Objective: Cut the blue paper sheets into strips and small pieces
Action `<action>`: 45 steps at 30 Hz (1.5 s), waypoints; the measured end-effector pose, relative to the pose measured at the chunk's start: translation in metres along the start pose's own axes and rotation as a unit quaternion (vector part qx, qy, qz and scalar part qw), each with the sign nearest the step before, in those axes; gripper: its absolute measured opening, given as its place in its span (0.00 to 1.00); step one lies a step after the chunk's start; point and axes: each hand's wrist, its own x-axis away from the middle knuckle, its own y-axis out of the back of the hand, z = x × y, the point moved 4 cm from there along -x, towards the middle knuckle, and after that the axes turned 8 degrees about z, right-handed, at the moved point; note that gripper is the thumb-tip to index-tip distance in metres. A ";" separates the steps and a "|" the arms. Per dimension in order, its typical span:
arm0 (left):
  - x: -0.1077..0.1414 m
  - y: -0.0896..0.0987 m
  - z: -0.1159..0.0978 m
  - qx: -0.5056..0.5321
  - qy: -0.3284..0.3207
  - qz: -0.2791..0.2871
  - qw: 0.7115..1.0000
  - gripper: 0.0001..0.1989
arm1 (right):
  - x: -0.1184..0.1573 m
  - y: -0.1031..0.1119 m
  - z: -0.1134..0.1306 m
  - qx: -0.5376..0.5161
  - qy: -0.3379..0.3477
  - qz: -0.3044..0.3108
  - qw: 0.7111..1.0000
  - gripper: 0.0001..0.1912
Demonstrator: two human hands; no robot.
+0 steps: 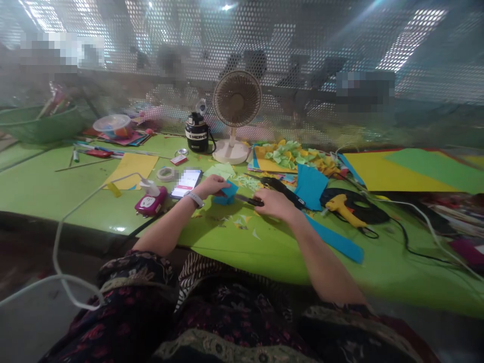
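Though near tabletop edge [242,264], left hand [210,186] holds paper [227,195].

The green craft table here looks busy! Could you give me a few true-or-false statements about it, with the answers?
The left hand rests on a blue paper piece: true.
The yellow glue gun is in the right hand: false; it lies on the green table, to the right of that hand.
The desk fan lies on its side: false; it stands upright behind the hands.
A white band circles the left wrist: true.
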 end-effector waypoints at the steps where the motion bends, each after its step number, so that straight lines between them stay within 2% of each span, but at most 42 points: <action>1: 0.000 0.001 0.002 -0.049 0.010 0.017 0.999 0.16 | 0.000 -0.001 -0.001 0.006 -0.007 0.009 1.000 0.08; 4: 0.000 0.006 0.005 -0.214 0.022 0.030 0.976 0.16 | -0.001 -0.004 -0.003 0.001 -0.012 0.030 0.999 0.08; 7: 0.001 0.010 0.004 -0.371 0.036 0.016 0.928 0.21 | -0.001 -0.003 -0.004 -0.030 -0.014 0.024 0.999 0.09; 9: 0.002 0.011 0.002 -0.433 0.046 0.003 0.900 0.24 | 0.000 0.003 -0.011 -0.071 -0.017 -0.008 0.997 0.09; 11: 0.002 0.012 0.000 -0.477 0.052 -0.021 0.877 0.26 | 0.004 0.014 -0.027 -0.121 -0.041 -0.067 0.990 0.08; 14: 0.002 0.014 -0.001 -0.523 0.060 -0.051 0.848 0.26 | 0.018 0.030 -0.072 -0.157 -0.153 -0.184 0.958 0.11; 16: 0.003 0.014 -0.002 -0.542 0.070 -0.054 0.836 0.27 | 0.031 0.033 -0.107 -0.132 -0.264 -0.219 0.930 0.12; 19: 0.005 0.013 -0.004 -0.561 0.072 -0.062 0.822 0.28 | 0.046 0.025 -0.149 -0.112 -0.403 -0.206 0.885 0.17; 22: 0.007 0.011 -0.008 -0.562 0.056 -0.082 0.821 0.27 | 0.047 0.007 -0.170 -0.124 -0.456 -0.135 0.871 0.26; 25: 0.008 0.008 -0.011 -0.553 0.035 -0.108 0.826 0.24 | 0.044 -0.001 -0.171 -0.126 -0.456 -0.085 0.877 0.29; 27: 0.008 0.005 -0.012 -0.554 0.024 -0.119 0.824 0.22 | 0.047 0.007 -0.167 -0.120 -0.438 -0.107 0.885 0.25; 31: 0.008 -0.004 -0.012 -0.568 -0.003 -0.117 0.815 0.21 | 0.063 0.039 -0.147 -0.123 -0.355 -0.209 0.903 0.15; 32: 0.009 -0.006 -0.012 -0.571 -0.007 -0.118 0.812 0.21 | 0.068 0.044 -0.142 -0.125 -0.340 -0.207 0.909 0.14; 34: 0.010 -0.006 -0.013 -0.575 -0.001 -0.128 0.808 0.21 | 0.074 0.047 -0.132 -0.123 -0.323 -0.166 0.924 0.13; 37: 0.011 -0.001 -0.014 -0.578 0.031 -0.136 0.804 0.19 | 0.083 0.034 -0.126 -0.113 -0.304 -0.080 0.943 0.12; 40: 0.009 0.005 -0.011 -0.563 0.045 -0.128 0.815 0.22 | 0.094 0.011 -0.128 -0.104 -0.301 -0.029 0.948 0.16; 43: 0.004 0.004 -0.006 -0.532 0.001 -0.107 0.840 0.27 | 0.102 -0.012 -0.133 -0.088 -0.288 -0.001 0.954 0.22; 45: 0.000 0.000 -0.002 -0.509 -0.052 -0.069 0.857 0.28 | 0.104 -0.023 -0.135 -0.083 -0.269 0.008 0.959 0.22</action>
